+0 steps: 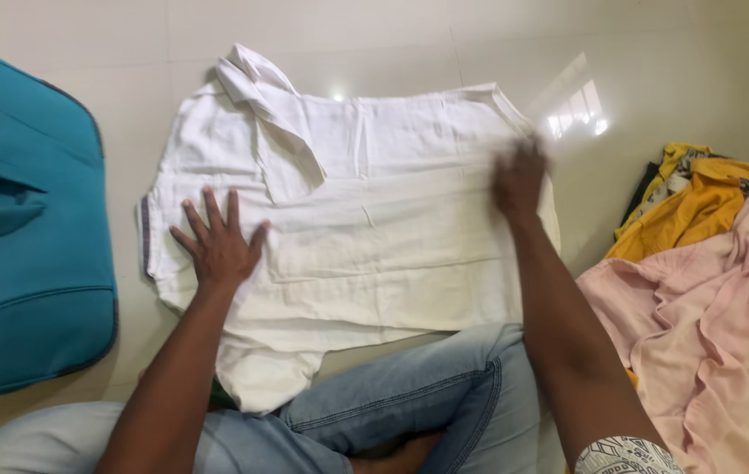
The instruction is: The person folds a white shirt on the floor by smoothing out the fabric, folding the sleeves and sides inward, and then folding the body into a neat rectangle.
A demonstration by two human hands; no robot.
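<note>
Tiled floor (655, 53): both hands flat on white shirt (374, 228).

Both hands, left (218, 247) flat and right (519, 182) blurred, perhaps flat, on a white shirt (374, 228) beside a teal suitcase (23, 228).

Soft, even daylight fills the scene, with faint shadows. A window's glare (578, 110) gleams on the glossy tiled floor (655, 53). The right hand (519, 180) is motion-blurred; everything else is sharp.

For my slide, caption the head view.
Both hands, left and right, press flat on a white shirt spread on the floor.
</note>
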